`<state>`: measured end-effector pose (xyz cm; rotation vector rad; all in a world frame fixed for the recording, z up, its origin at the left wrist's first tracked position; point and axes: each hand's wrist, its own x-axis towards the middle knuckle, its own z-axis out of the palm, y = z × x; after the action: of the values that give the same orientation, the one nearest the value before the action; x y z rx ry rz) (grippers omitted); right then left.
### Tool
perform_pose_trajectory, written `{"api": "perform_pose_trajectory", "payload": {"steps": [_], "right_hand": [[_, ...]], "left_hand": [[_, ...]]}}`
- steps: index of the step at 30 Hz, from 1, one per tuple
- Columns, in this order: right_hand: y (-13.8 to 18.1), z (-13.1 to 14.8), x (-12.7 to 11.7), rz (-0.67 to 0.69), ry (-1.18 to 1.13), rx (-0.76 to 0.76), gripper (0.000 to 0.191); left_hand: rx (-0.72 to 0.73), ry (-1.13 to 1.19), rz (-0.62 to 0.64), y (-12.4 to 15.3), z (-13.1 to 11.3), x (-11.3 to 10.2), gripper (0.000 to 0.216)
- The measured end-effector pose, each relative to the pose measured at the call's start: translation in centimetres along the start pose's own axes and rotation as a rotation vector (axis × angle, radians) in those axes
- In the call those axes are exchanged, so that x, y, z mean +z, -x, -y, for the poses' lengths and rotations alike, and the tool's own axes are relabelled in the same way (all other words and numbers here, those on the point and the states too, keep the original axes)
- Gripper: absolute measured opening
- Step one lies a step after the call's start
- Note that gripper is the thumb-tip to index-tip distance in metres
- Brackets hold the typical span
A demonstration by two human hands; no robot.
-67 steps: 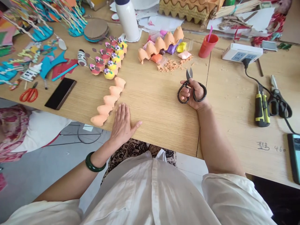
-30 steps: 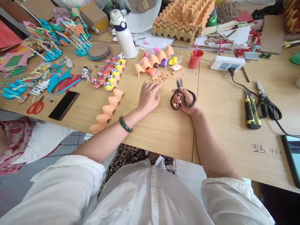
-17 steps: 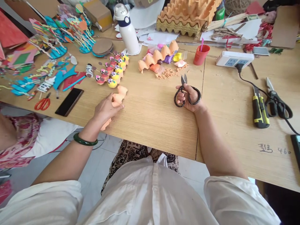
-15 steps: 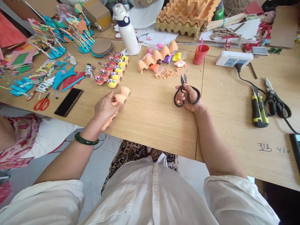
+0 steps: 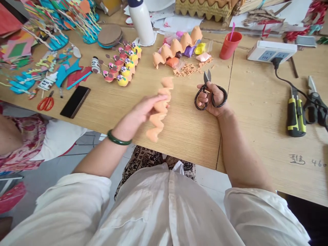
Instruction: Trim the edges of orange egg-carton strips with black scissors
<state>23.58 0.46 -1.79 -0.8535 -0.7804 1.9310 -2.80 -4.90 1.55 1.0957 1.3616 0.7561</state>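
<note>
My left hand [image 5: 147,107], with a dark green bangle at its wrist, grips a zigzag strip of orange egg carton [image 5: 157,120] around its middle. The strip is slightly blurred and held over the table in front of me. In my right hand [image 5: 211,99] lies a pair of black-handled scissors [image 5: 207,78], blades pointing away from me and nearly closed, fingers curled through and around the handles. Beyond my hands, another orange egg carton strip [image 5: 176,48] stands beside bags of coloured clay [image 5: 189,51] and a pile of orange shavings [image 5: 188,69].
Decorated egg carton pieces [image 5: 123,65] stand left of centre, near a black phone [image 5: 75,101] and red scissors [image 5: 46,102]. A red cup [image 5: 230,46], a power strip [image 5: 271,51] and a yellow-black cutter [image 5: 296,116] are on the right. Someone sits at the left edge.
My left hand has lifted the egg carton strip and carried it right, toward my right hand. The right hand keeps hold of the scissors. The view has tilted down a little.
</note>
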Motion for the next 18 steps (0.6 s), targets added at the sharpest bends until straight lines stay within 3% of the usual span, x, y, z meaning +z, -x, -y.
{"api": "perform_pose_trajectory", "payload": {"steps": [4,8,11,14,18], "right_hand": [[0.1,0.1,0.1,-0.025,0.012,0.013,0.044],[0.2,0.2,0.3,-0.033,0.008,0.027,0.043],[0.2,0.2,0.3,-0.008,0.006,0.029,0.04],[0.2,0.2,0.1,0.003,0.014,0.018,0.039],[0.2,0.1,0.2,-0.004,0.018,0.008,0.042]], "left_hand": [[0.095,-0.06,0.0,-0.7,1.0,5.9,0.03],[0.242,-0.386,-0.107,-0.9,0.8,7.7,0.031],[0.277,-0.608,-0.102,-0.6,0.7,7.4,0.041],[0.395,-0.64,-0.063,0.4,1.1,6.2,0.051],[0.575,-0.654,-0.102,3.8,3.0,2.2,0.06]]}}
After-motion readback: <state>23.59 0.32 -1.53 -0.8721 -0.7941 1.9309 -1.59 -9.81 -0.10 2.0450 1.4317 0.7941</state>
